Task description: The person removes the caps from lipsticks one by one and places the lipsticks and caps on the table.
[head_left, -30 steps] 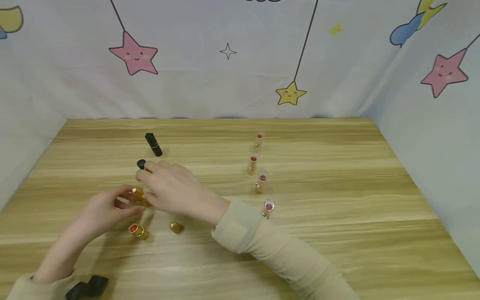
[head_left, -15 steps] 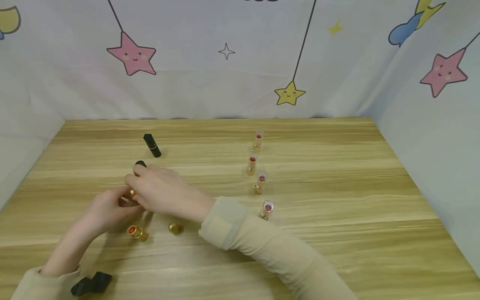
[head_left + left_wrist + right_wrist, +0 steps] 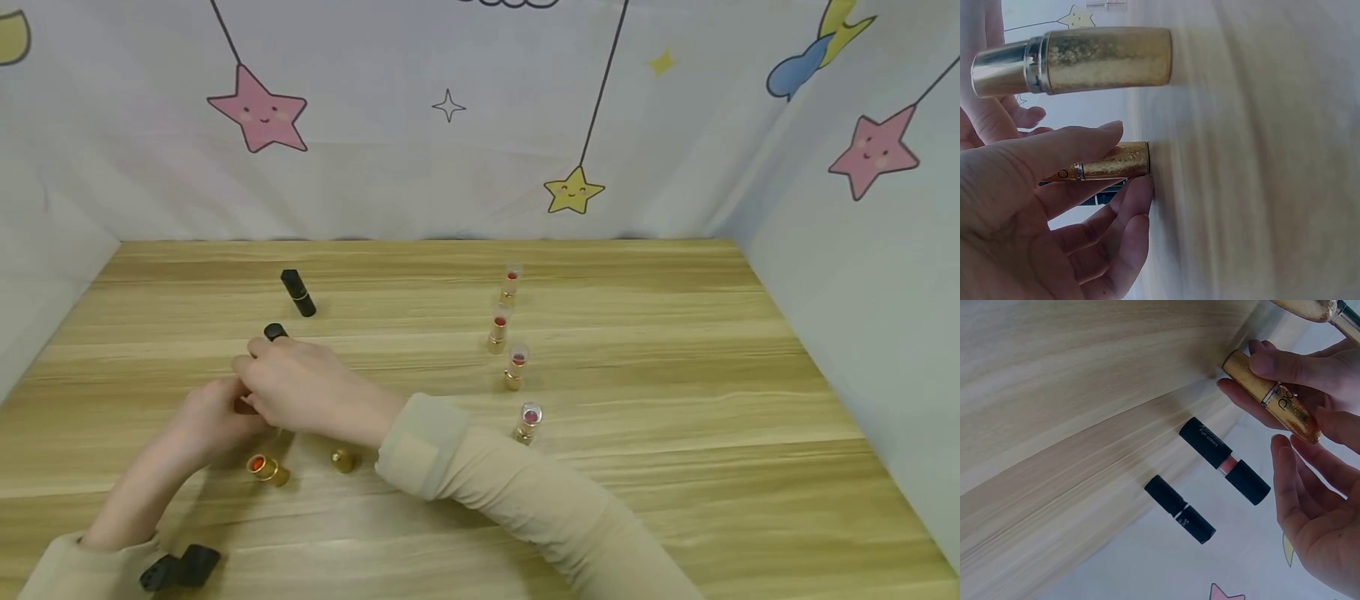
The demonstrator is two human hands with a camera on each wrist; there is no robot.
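Observation:
My left hand [image 3: 1035, 194] pinches the base of a gold lipstick [image 3: 1257, 378] between thumb and fingers, its cap on, low over the tabletop. My right hand [image 3: 1322, 531] has its thumb at the cap's tip and its fingers loosely bent around that end, with some space between the fingertips and the cap. In the head view the right hand covers this lipstick. Closer to the body stands an uncapped gold lipstick [image 3: 267, 469] with an orange-red tip, and beside it a loose gold cap [image 3: 342, 460].
Beyond the hands are two black lipsticks: the nearer black lipstick [image 3: 1225, 459] shows a pinkish band, the farther black lipstick [image 3: 297, 293] is at the back left. Several clear-capped lipsticks [image 3: 517, 367] stand in a rough line to the right. A patterned curtain [image 3: 390, 183] borders the wooden table [image 3: 675, 358].
My right hand has shifted left, coming over the gold lipstick and up against the left hand. The held lipstick's top, visible a second ago, is now covered in the head view.

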